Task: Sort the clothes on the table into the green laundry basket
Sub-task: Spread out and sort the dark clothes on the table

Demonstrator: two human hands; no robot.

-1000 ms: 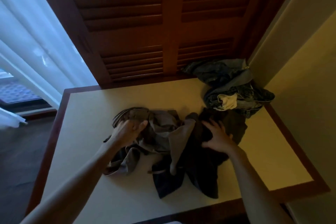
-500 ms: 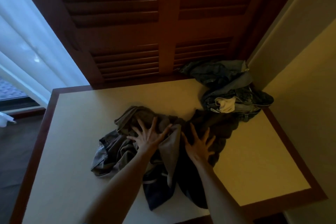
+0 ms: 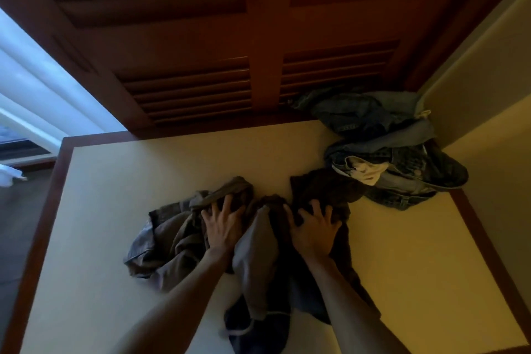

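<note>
Pressing both hands into soft limp clothes (image 3: 178,241): left hand (image 3: 222,227), right hand (image 3: 313,234) curl into cloth. Bunch folds, lift together. Denim pile (image 3: 388,149) at 2 o'clock heavier.

The table (image 3: 120,210) top looked smooth and matt with a glossy wood rim; the jeans (image 3: 402,181) were rough denim.

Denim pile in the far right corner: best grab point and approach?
Probably the denim pile's raised middle folds, around the white garment. Come from above and the near left: the wall and louvred doors block the far and right sides. Both hands are on the nearer clothes.
</note>
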